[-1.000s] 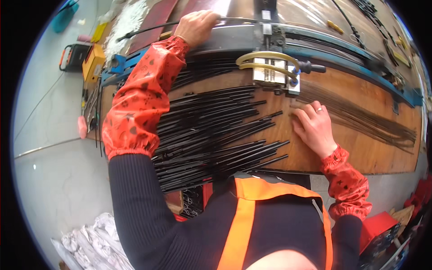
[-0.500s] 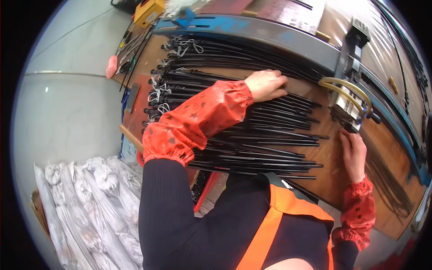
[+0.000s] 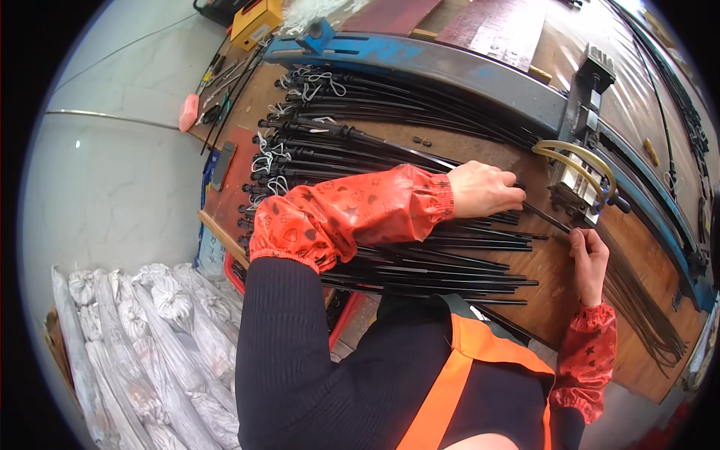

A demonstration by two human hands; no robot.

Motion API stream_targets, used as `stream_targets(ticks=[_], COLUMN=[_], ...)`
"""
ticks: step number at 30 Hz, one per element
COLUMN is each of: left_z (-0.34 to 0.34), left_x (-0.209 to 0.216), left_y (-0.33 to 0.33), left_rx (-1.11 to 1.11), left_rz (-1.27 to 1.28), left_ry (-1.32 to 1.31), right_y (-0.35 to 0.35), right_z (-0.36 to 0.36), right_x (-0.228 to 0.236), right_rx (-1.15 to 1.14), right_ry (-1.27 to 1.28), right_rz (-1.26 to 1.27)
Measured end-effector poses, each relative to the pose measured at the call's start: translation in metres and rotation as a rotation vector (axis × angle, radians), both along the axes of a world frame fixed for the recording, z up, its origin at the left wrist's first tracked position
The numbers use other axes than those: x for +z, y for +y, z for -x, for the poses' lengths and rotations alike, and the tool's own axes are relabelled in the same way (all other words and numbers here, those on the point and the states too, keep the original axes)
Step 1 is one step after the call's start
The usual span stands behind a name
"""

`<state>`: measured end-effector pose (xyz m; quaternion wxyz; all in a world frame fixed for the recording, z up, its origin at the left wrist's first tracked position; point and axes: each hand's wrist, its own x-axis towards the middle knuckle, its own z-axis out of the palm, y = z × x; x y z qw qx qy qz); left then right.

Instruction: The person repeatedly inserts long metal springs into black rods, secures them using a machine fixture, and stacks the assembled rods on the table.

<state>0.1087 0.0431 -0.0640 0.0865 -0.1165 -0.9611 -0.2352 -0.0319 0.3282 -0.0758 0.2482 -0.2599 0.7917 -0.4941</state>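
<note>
Both of my hands are on one slender black rod, which slants down to the right across the bench. My left hand is closed round it above the other rods. Farther right, my right hand pinches its end between thumb and fingers, just below a metal press head with looped yellowish tubes. Many similar black rods lie side by side under and around my left forearm. White cord loops hang at their thicker left ends. Two small dark pieces rest on the wood behind my left hand.
A long grey-blue metal beam crosses behind the rods. Thin dark strands hang over the bench at the right. Hand tools, a pink object and a yellow box are at the far left. White wrapped bundles stand at lower left.
My left hand has moved right and nearer to me, and a rod now slants from it to my right hand. My right hand has dropped slightly from the press head and pinches the rod's end.
</note>
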Motion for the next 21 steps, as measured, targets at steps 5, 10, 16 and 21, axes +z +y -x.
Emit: stream_targets(ticks=[5, 10, 16, 21], left_z=[0.013, 0.016, 0.035, 0.101], left_x=[0.018, 0.051, 0.119, 0.158], left_y=[0.019, 0.030, 0.051, 0.081], left_rx=[-0.041, -0.075, -0.249, -0.299], left_rz=[0.106, 0.219, 0.182, 0.249], left_ry=[0.113, -0.093, 0.097, 0.121], right_y=[0.020, 0.002, 0.069, 0.110], right_z=[0.000, 0.002, 0.038, 0.061], right_x=[0.012, 0.016, 0.002, 0.037], right_rx=[-0.096, 0.046, -0.279, -0.600], right_ry=[0.082, 0.977, 1.144, 0.794], right_rz=[-0.073, 0.131, 0.110, 0.111])
